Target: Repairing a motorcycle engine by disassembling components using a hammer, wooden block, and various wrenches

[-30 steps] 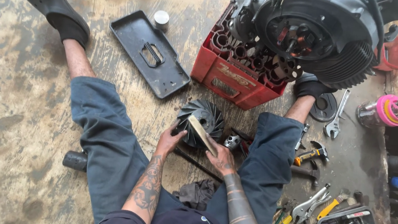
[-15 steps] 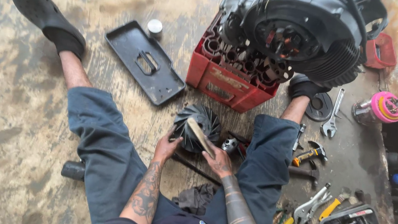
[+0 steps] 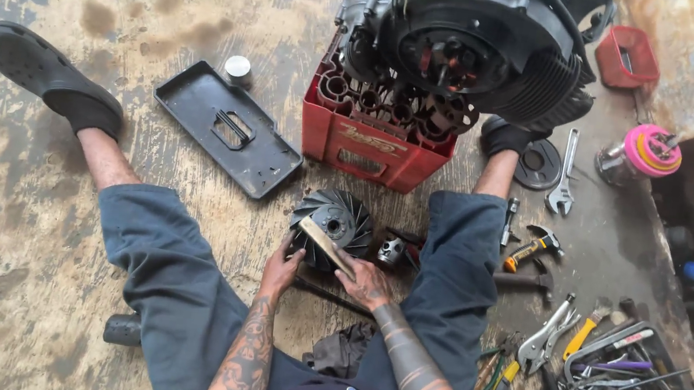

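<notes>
Two hands are working between the person's spread legs on the floor (image 3: 18, 287). The left hand (image 3: 281, 268) is closing around the lower left edge of the fan (image 3: 331, 224), a dark finned wheel standing tilted on the floor just ahead of both hands. The right hand (image 3: 365, 281) is gripping the near end of a flat tan bar (image 3: 325, 245). The bar's long axis is running from lower right to upper left across the fan's face, its far end lying near the hub. Both hands are touching the work; the right one is the nearer to the bar, the left to the fan rim.

Just right of the fan, a small grey metal part (image 3: 390, 251) is lying on the floor. Behind the fan, a red crate (image 3: 370, 149) is standing with an engine (image 3: 471, 43) resting on top; a paler marking is showing on the crate's near wall. Left of the crate, a flat black tray (image 3: 227, 129) is lying at an angle, with a small metal can (image 3: 238, 70) at its far corner. To the right, a wrench (image 3: 563, 173), a hammer (image 3: 530, 248) and a heap of pliers and screwdrivers (image 3: 599, 367) are lying spread. A pink-lidded jar (image 3: 645, 152) is standing farther right, and a red box (image 3: 628, 57) beyond it.
</notes>
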